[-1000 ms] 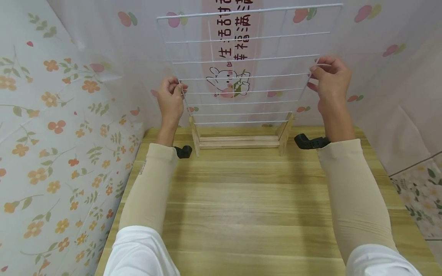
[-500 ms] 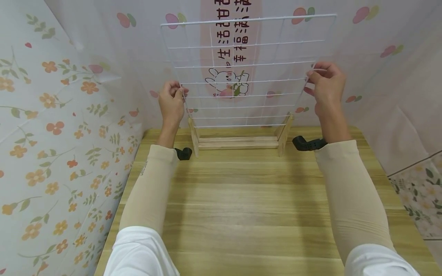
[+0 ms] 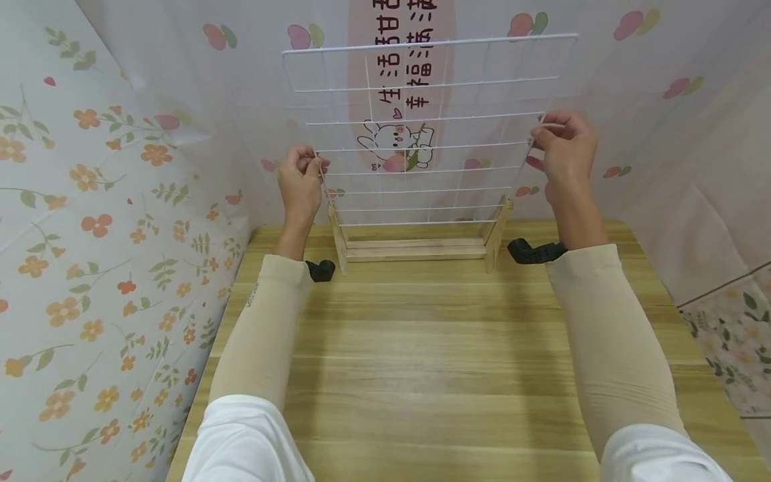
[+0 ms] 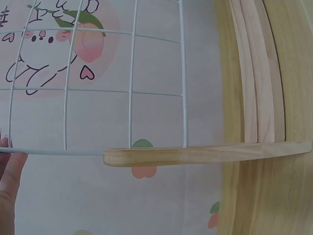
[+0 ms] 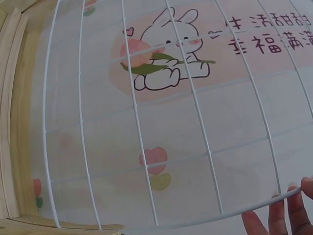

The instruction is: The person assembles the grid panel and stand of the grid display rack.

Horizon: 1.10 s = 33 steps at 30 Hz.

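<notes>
A white wire grid panel [image 3: 430,43] stands nearly upright at the back, its lower end between the side pieces of a light wooden stand [image 3: 415,254]. My left hand [image 3: 299,184] pinches the grid's left edge wire between thumb and fingers, above the stand. On the other side, my right hand [image 3: 569,150] holds the right edge wire, a little higher up. In the left wrist view the grid's lower corner meets a wooden side piece [image 4: 195,155]. Fingertips [image 5: 278,215] of the right hand curl at the edge wire in the right wrist view.
The stand rests near the back edge of a wood-grain table [image 3: 409,361]. Behind the grid hangs a pale cloth printed with a rabbit [image 3: 394,144] and lettering. A flowered cloth [image 3: 120,268] closes off the left side.
The grid has come down and its top bar sits lower in the head view. Both hands have moved down slightly with it, the right also inward; both keep their hold.
</notes>
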Tool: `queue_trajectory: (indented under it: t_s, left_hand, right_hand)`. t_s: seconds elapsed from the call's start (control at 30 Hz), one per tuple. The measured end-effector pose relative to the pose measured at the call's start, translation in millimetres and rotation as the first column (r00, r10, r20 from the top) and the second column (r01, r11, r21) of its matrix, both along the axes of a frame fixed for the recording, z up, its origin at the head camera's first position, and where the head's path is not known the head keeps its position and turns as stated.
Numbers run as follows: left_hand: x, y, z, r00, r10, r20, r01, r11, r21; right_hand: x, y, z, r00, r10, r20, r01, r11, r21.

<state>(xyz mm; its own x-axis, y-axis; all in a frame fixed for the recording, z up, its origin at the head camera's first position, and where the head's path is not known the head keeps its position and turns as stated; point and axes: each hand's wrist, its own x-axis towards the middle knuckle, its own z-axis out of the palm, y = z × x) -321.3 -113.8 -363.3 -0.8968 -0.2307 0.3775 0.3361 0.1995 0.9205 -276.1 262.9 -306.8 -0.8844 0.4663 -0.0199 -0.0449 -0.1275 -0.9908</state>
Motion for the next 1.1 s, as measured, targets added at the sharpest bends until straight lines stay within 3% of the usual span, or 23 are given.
queue_trajectory:
  t_s: [0.57,0.8,0.97,1.1]
  left_hand:
    - [-1.0,2.3,-9.3,1.000,0.007,0.005,-0.007,0.999,-0.033]
    - [0.2,2.0,-12.2,1.000,-0.017,0.023,0.018,1.000,-0.011]
    - [-1.3,0.7,-15.3,0.999,0.004,0.033,-0.003,0.999,-0.038]
    - [-0.7,1.0,-17.5,0.998,-0.015,0.054,0.016,1.000,-0.001]
  right_hand:
    - [-2.6,2.5,-11.8,1.000,0.015,0.015,-0.014,1.000,-0.015]
    - [-2.8,2.2,-14.8,0.999,0.025,0.032,-0.024,1.000,-0.018]
    - [-3.5,0.8,-15.7,0.999,0.032,0.028,-0.031,0.999,-0.033]
    - [-2.9,1.0,-16.9,0.999,0.032,0.026,-0.032,0.999,-0.015]
